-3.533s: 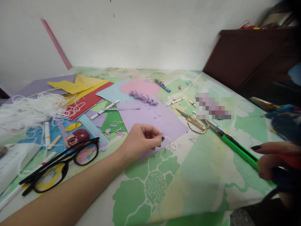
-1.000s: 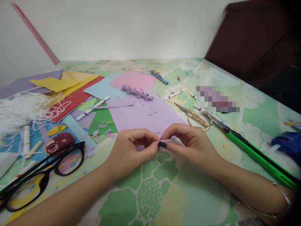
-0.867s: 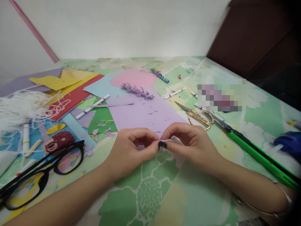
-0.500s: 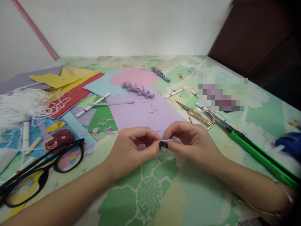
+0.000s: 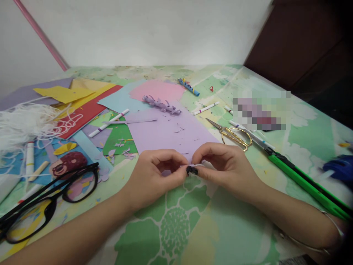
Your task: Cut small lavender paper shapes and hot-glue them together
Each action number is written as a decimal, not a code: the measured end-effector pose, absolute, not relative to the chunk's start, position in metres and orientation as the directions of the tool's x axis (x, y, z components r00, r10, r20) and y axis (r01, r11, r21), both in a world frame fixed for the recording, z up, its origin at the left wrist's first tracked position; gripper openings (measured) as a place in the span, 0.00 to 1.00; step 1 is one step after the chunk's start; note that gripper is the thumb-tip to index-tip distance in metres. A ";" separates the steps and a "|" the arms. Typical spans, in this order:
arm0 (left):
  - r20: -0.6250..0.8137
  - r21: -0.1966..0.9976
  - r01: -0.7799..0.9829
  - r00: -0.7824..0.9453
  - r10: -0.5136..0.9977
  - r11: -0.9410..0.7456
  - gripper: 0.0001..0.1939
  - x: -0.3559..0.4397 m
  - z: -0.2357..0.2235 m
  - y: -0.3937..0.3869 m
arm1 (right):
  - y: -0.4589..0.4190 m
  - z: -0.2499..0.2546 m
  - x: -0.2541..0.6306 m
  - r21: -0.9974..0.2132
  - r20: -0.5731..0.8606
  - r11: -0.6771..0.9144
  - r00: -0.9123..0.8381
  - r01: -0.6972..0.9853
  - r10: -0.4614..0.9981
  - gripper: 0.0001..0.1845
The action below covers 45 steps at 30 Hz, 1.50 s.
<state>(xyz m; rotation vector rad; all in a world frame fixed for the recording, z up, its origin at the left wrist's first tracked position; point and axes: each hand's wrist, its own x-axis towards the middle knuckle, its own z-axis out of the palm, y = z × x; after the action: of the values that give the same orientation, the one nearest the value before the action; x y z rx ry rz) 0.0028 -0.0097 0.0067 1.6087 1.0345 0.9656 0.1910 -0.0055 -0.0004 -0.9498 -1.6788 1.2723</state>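
My left hand (image 5: 161,171) and my right hand (image 5: 224,165) meet at the middle, thumbs nearly tip to tip. Both are closed in a pinch on a small piece of purple paper (image 5: 199,165); most of it is hidden by the fingers. Just beyond them lies a larger purple sheet (image 5: 168,134) with small dark cut scraps on it. A curled purple paper roll (image 5: 161,105) with cut tabs rests on that sheet's far part. Gold-handled scissors (image 5: 234,135) lie beyond my right hand, blades pointing away to the left.
A green box cutter (image 5: 306,184) with its blade out lies at the right. Black glasses (image 5: 52,202), white string (image 5: 24,125) and coloured papers (image 5: 88,110) crowd the left. White markers (image 5: 206,108) and a blue paper roll (image 5: 189,87) lie farther back.
Hardly anything differs. The pinched purple paper has shifted very slightly between my fingertips; both hands stay in the same place.
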 end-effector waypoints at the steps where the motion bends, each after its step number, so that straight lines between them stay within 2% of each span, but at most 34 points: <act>1: 0.119 0.967 0.178 0.327 0.938 -0.185 0.05 0.003 0.007 -0.009 | -0.005 -0.001 0.191 -0.976 0.149 0.198 -0.393 0.086 0.907 0.02; 16: 0.077 0.972 0.181 0.352 0.933 -0.148 0.04 0.003 0.007 -0.009 | -0.004 0.001 0.190 -0.989 0.093 0.134 -0.434 0.065 0.896 0.08; 28: 0.060 0.979 0.158 0.375 0.925 -0.128 0.04 0.003 0.006 -0.008 | -0.002 0.002 0.193 -0.989 0.094 0.136 -0.446 0.062 0.890 0.07; 34: 0.087 0.969 0.188 0.356 0.930 -0.162 0.04 0.002 0.005 -0.008 | -0.002 0.001 0.191 -0.992 0.059 0.101 -0.419 0.078 0.906 0.08; 45: 0.164 0.943 0.228 0.315 0.935 -0.242 0.02 0.001 0.004 -0.008 | -0.003 0.001 0.191 -0.982 0.108 0.158 -0.382 0.102 0.918 0.09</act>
<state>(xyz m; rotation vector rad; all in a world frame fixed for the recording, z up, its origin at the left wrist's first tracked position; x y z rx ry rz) 0.0014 -0.0082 0.0035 1.6860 1.0611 0.9904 0.1909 -0.0025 0.0012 -0.9932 -1.6507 1.3119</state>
